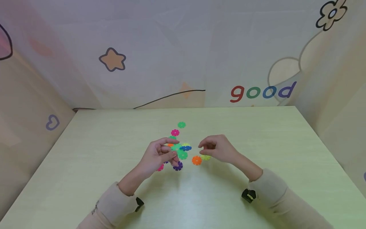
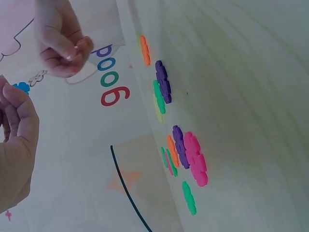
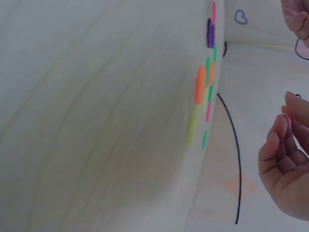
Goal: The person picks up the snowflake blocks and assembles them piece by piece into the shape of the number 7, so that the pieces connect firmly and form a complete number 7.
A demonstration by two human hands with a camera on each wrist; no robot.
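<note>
My left hand (image 1: 157,156) is raised over a cluster of notched plastic discs, thumb and forefinger bent towards each other. At its fingertips is a blue snowflake disc (image 1: 186,148), seen nearly edge-on and off the table; in the left wrist view the blue disc (image 2: 21,87) shows just past the fingers. The exact grip on it is hidden. My right hand (image 1: 218,148) hovers to the right with loosely bent fingers, a gap between thumb and forefinger, and no piece visible there. Below it lie an orange disc (image 1: 196,160) and a yellow disc (image 1: 206,157).
On the pale table (image 1: 85,178) lie a far green disc (image 1: 181,125), a pink disc (image 1: 175,132), another green disc (image 1: 182,155) and a purple disc (image 1: 178,166). Several are partly covered by the left hand. A printed curtain (image 1: 160,57) hangs behind the table.
</note>
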